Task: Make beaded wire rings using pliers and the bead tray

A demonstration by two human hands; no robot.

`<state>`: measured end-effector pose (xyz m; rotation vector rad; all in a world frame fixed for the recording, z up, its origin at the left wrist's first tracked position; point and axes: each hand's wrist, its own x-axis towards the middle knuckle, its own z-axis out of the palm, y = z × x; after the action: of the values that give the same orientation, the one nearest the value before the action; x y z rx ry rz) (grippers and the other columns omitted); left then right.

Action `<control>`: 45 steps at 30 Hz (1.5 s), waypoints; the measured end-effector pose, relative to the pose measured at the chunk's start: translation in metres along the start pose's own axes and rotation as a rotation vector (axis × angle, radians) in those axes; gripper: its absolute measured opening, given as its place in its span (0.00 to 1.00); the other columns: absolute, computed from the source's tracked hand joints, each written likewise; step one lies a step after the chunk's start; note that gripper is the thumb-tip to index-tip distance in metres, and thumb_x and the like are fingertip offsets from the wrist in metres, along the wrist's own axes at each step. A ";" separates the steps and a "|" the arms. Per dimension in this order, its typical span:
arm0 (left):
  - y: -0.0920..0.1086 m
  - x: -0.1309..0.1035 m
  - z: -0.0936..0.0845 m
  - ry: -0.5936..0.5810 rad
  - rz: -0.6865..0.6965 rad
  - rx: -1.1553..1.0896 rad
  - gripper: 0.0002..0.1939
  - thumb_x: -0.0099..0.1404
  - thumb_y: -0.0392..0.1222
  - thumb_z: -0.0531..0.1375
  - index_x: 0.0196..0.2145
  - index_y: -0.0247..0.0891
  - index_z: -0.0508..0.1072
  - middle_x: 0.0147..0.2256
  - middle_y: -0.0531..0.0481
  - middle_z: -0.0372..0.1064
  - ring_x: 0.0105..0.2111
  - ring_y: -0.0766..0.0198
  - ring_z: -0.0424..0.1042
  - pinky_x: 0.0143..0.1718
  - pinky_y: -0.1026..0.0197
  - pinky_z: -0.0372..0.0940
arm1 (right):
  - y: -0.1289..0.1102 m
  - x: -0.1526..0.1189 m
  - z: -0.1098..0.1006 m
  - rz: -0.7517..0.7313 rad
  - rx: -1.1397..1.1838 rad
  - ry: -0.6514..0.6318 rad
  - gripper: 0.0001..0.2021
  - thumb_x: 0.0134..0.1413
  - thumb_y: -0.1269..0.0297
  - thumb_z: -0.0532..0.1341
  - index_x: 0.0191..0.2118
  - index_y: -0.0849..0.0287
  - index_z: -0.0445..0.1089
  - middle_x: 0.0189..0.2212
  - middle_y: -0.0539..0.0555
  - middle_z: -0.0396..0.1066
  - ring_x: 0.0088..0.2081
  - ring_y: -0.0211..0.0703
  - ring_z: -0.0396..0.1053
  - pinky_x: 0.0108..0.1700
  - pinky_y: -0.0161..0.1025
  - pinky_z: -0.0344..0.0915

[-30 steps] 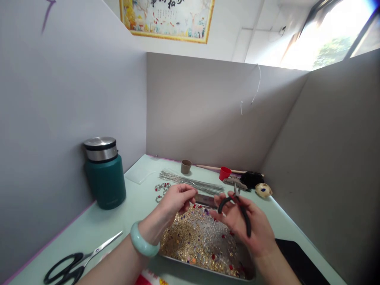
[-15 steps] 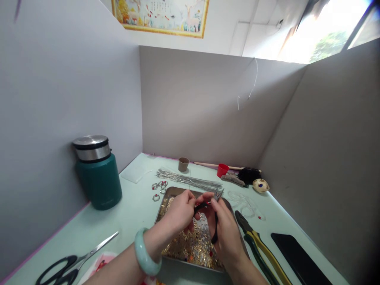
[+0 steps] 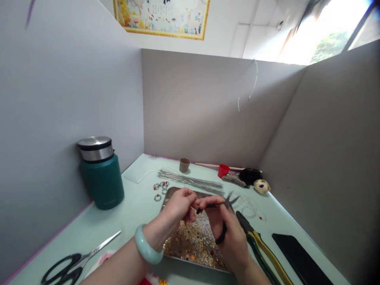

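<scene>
Over a metal tray (image 3: 192, 262) of gold and silver beads, my left hand (image 3: 181, 204) is closed in a pinch, its thumb and forefinger on something too small to make out. A pale green bangle (image 3: 148, 245) circles that wrist. My right hand (image 3: 228, 229) grips small black-handled pliers (image 3: 228, 202), whose jaws are spread and point up and to the right. The fingertips of both hands are close together. Beyond the tray lies a bundle of thin silver wires (image 3: 190, 182). Several small beaded rings (image 3: 157, 198) with red beads rest to its left.
Scissors (image 3: 80, 261) and a green flask (image 3: 102, 178) stand at the left. Large pliers (image 3: 261, 245) and a black phone-like slab (image 3: 299, 257) lie at the right. A brown cup (image 3: 184, 164) and a red cup (image 3: 223, 171) are at the back. Grey partitions (image 3: 202, 107) surround the table.
My right hand has shifted slightly right, away from my left hand, with the small pliers. The jaws now lean further right and are spread wider. My left hand keeps its pinch.
</scene>
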<state>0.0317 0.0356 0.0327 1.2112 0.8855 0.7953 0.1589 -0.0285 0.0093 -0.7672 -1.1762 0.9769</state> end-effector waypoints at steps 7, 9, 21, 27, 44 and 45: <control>0.008 0.002 -0.006 0.027 0.158 0.046 0.06 0.60 0.42 0.56 0.32 0.36 0.65 0.22 0.55 0.65 0.12 0.76 0.54 0.14 0.68 0.44 | -0.006 0.004 -0.019 0.342 -0.052 -0.048 0.13 0.60 0.54 0.53 0.35 0.58 0.66 0.24 0.49 0.63 0.25 0.39 0.62 0.28 0.38 0.63; 0.007 0.003 -0.006 0.028 0.159 0.062 0.06 0.60 0.42 0.56 0.31 0.36 0.66 0.21 0.56 0.64 0.12 0.76 0.52 0.14 0.68 0.44 | -0.005 0.003 -0.020 0.456 -0.091 -0.113 0.12 0.59 0.55 0.54 0.33 0.58 0.65 0.25 0.49 0.63 0.25 0.37 0.62 0.26 0.35 0.62; 0.007 0.001 0.002 0.084 0.165 0.300 0.06 0.58 0.41 0.56 0.30 0.35 0.70 0.20 0.54 0.65 0.14 0.73 0.54 0.15 0.66 0.49 | 0.004 -0.002 -0.016 0.385 -0.534 -0.088 0.10 0.59 0.59 0.52 0.29 0.57 0.61 0.27 0.49 0.65 0.31 0.40 0.64 0.30 0.35 0.62; 0.006 0.000 0.004 0.099 0.162 0.348 0.06 0.57 0.40 0.56 0.30 0.35 0.71 0.20 0.53 0.67 0.15 0.72 0.55 0.18 0.66 0.51 | -0.001 -0.001 -0.016 0.277 -0.753 -0.037 0.12 0.61 0.57 0.49 0.30 0.56 0.62 0.26 0.49 0.67 0.31 0.42 0.65 0.32 0.37 0.58; -0.004 0.007 0.002 0.063 0.107 0.346 0.04 0.58 0.38 0.55 0.31 0.36 0.69 0.18 0.56 0.64 0.12 0.73 0.54 0.13 0.68 0.50 | 0.012 -0.005 -0.015 0.147 -1.090 -0.049 0.14 0.63 0.59 0.47 0.27 0.56 0.58 0.21 0.50 0.65 0.24 0.42 0.62 0.27 0.37 0.48; -0.005 0.007 0.002 0.056 0.094 0.329 0.04 0.58 0.37 0.55 0.31 0.36 0.68 0.18 0.57 0.64 0.11 0.74 0.54 0.12 0.68 0.49 | 0.013 -0.005 -0.015 0.142 -1.116 -0.050 0.14 0.63 0.59 0.46 0.28 0.56 0.59 0.22 0.50 0.66 0.25 0.42 0.62 0.27 0.37 0.48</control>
<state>0.0367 0.0404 0.0273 1.5339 1.0395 0.7818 0.1702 -0.0276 -0.0078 -1.7175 -1.7215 0.3704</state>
